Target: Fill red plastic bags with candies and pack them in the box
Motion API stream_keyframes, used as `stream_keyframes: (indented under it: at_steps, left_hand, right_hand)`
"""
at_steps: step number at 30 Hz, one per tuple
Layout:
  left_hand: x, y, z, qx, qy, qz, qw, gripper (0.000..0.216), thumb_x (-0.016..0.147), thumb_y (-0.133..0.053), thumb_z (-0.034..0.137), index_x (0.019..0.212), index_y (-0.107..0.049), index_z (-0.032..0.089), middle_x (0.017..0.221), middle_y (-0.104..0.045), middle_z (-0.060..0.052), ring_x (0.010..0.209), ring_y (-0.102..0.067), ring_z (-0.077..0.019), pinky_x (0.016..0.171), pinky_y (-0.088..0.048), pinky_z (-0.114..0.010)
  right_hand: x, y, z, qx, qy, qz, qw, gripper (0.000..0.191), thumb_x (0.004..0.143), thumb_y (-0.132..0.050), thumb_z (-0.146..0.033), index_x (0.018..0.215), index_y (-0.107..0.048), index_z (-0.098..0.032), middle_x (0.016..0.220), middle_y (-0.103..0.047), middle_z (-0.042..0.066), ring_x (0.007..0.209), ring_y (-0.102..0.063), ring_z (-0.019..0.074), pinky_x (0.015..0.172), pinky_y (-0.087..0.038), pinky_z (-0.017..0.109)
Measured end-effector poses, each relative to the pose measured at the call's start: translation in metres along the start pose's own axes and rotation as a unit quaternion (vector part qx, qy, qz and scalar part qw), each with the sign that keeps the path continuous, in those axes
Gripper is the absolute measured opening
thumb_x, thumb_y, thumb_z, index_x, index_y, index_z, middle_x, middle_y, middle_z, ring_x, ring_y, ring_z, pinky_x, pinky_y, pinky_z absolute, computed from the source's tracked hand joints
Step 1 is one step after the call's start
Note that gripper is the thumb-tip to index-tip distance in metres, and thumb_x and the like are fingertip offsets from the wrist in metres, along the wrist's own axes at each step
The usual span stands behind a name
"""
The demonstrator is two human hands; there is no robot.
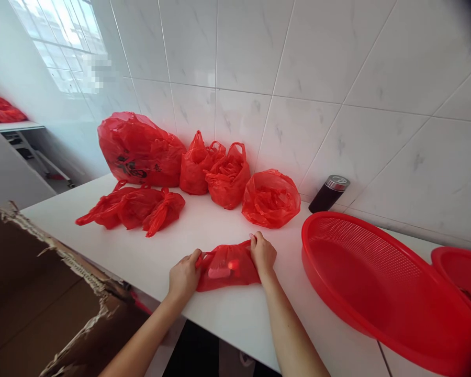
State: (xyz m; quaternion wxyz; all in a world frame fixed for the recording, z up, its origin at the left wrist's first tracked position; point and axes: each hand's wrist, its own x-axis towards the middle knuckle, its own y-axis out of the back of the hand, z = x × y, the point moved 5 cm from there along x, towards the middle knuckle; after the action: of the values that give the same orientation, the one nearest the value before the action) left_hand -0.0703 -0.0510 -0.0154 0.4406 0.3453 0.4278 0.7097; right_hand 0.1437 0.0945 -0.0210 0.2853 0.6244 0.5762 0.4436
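Head view is showing a small red bag (pixel 227 267) of thin, crinkled plastic, which is lying flat on the smooth white counter (pixel 220 319) near its front edge. Something pale pink and rounded is shining through the film (what it is I cannot tell).

The left hand (pixel 184 277) is gripping the left end of this bag, with the fingers curled tightly over the bunched plastic. The right hand (pixel 262 255) is pinching the upper right corner in the same way, fingers bent and pressed together on the film. Both hands are resting on the counter, and the bag is stretching between them.

Behind the bag, more red plastic bags are standing against the glossy white tiled wall (pixel 329 68). A large, puffy one with dark printing (pixel 139 149) is on the left, two smaller ones with looped handles (pixel 215 170) are in the middle, and a round one (pixel 270 199) is closest to the hands. Several long, flat knotted bags (pixel 131 207) are lying in front of the large one.

To the right, a wide round red plastic sieve (pixel 377 283) with fine holes is sitting on the counter, a second red basin (pixel 461 272) is just beside it, and a dark cylindrical bottle with a metal cap (pixel 328 193) is leaning at the wall. At the lower left, a torn brown cardboard box (pixel 43 293) is showing its rough edge.
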Motion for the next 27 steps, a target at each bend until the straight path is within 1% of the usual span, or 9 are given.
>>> stream_keyframes:
  at_steps: [4,7,10,13,17,19,21,24,27]
  left_hand:
    - [-0.030,0.011,-0.011,-0.024,-0.005,0.007,1.000,0.032,0.098,-0.025,0.035,0.088,-0.053,0.024,0.074,-0.058,-0.002,0.068,-0.058,-0.0185,0.061,-0.037,-0.027]
    - [-0.055,0.019,-0.008,-0.060,-0.041,-0.015,0.997,0.034,0.097,-0.026,0.040,0.082,-0.052,0.024,0.070,-0.054,0.000,0.066,-0.056,-0.0175,0.062,-0.038,-0.026]
    - [-0.063,0.029,-0.006,-0.109,-0.025,-0.049,0.993,0.039,0.096,-0.028,0.044,0.076,-0.054,0.023,0.066,-0.053,0.001,0.062,-0.055,-0.0176,0.062,-0.041,-0.028]
    - [-0.052,0.046,0.003,-0.134,-0.024,-0.053,0.989,0.035,0.095,-0.033,0.041,0.085,-0.062,0.023,0.078,-0.062,-0.002,0.073,-0.060,-0.0201,0.070,-0.046,-0.032]
    - [-0.028,0.076,0.047,-0.075,-0.126,0.108,0.983,0.037,0.092,-0.041,0.025,0.127,-0.053,0.027,0.130,-0.053,-0.009,0.118,-0.050,-0.0257,0.100,-0.038,-0.044]
    - [-0.016,0.067,0.077,-0.060,-0.184,0.078,0.978,0.040,0.092,-0.039,0.019,0.129,-0.052,0.028,0.137,-0.049,-0.008,0.126,-0.043,-0.0243,0.106,-0.032,-0.043]
    - [-0.003,0.047,0.099,-0.056,-0.209,0.006,0.976,0.039,0.088,-0.045,0.017,0.124,-0.056,0.027,0.132,-0.056,-0.008,0.123,-0.048,-0.0253,0.104,-0.034,-0.043]
    - [0.018,0.026,0.108,-0.051,-0.192,-0.057,0.978,0.026,0.077,-0.058,0.017,0.101,-0.067,0.023,0.101,-0.070,-0.008,0.097,-0.063,-0.0274,0.089,-0.044,-0.042]
    - [0.039,0.034,0.095,-0.072,-0.157,-0.065,0.983,0.016,0.083,-0.053,0.024,0.085,-0.069,0.023,0.084,-0.072,-0.006,0.080,-0.065,-0.0234,0.075,-0.047,-0.035]
  right_hand:
    - [-0.001,0.002,0.003,0.035,-0.017,0.020,0.999,0.032,0.097,-0.035,-0.041,0.090,-0.060,-0.022,0.069,-0.063,0.002,0.056,-0.049,0.0136,0.052,-0.018,0.025]
    - [-0.002,0.005,0.006,0.069,-0.034,0.038,0.996,0.036,0.097,-0.032,-0.043,0.089,-0.059,-0.022,0.069,-0.063,0.002,0.055,-0.047,0.0146,0.052,-0.018,0.026]
    - [-0.003,0.008,0.010,0.119,-0.040,0.047,0.991,0.038,0.095,-0.032,-0.047,0.085,-0.059,-0.023,0.067,-0.061,0.002,0.054,-0.046,0.0152,0.052,-0.020,0.026]
    - [-0.001,0.011,0.015,0.193,-0.036,0.057,0.979,0.040,0.093,-0.031,-0.052,0.082,-0.056,-0.022,0.068,-0.060,0.001,0.057,-0.047,0.0156,0.054,-0.027,0.025]
    - [0.000,0.014,0.020,0.295,-0.029,0.065,0.953,0.040,0.091,-0.032,-0.055,0.077,-0.049,-0.022,0.067,-0.056,0.000,0.061,-0.048,0.0149,0.058,-0.035,0.025]
    - [-0.001,0.016,0.021,0.334,-0.026,0.066,0.940,0.039,0.091,-0.034,-0.055,0.075,-0.046,-0.022,0.065,-0.052,-0.002,0.061,-0.047,0.0141,0.058,-0.037,0.024]
    - [-0.002,0.018,0.022,0.365,-0.023,0.070,0.928,0.039,0.091,-0.034,-0.056,0.073,-0.044,-0.023,0.064,-0.049,-0.003,0.060,-0.046,0.0137,0.059,-0.038,0.024]
    - [-0.001,0.020,0.024,0.398,-0.027,0.082,0.914,0.040,0.090,-0.036,-0.058,0.073,-0.044,-0.022,0.063,-0.049,-0.003,0.060,-0.047,0.0142,0.061,-0.040,0.025]
    - [0.000,0.019,0.027,0.418,-0.052,0.104,0.901,0.037,0.089,-0.038,-0.058,0.087,-0.045,-0.022,0.066,-0.053,-0.002,0.062,-0.051,0.0155,0.063,-0.041,0.026]
